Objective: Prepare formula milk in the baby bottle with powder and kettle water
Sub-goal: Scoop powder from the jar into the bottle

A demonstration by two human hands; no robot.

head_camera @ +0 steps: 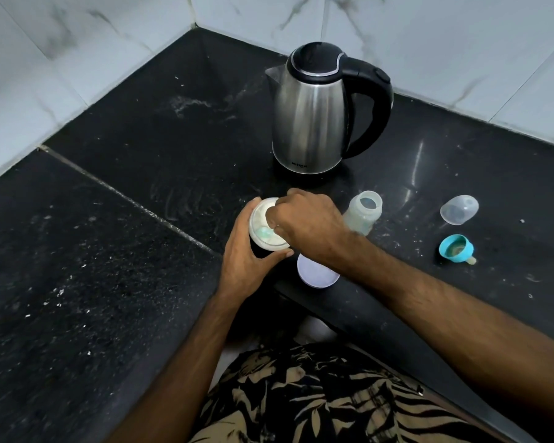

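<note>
From the head view, the left hand (244, 251) wraps around the side of the powder tin (267, 227), fingers curled on its wall, holding it upright on the dark desk (115, 219). The right hand (304, 223) reaches into the tin's open mouth from above; its fingers (274, 219) are bent down over the pale powder, beside a small teal scoop (264, 233) lying in it. Whether they already pinch the scoop's handle I cannot tell; they are curled, not spread.

The baby bottle (363, 215) stands open-mouthed just to the right of the right hand's knuckles, close behind the wrist, its long axis upright with a slight lean. So the scoop's way out of the tin is up and then a short swing right, and the right hand is the nearer one for it.

The tin's white lid (315, 278) lies under the right forearm. Farther right rest the clear cap (459, 210) and the teal ring with teat (456, 249). The kettle (314, 113) stands beyond the fingers, handle turned right.
</note>
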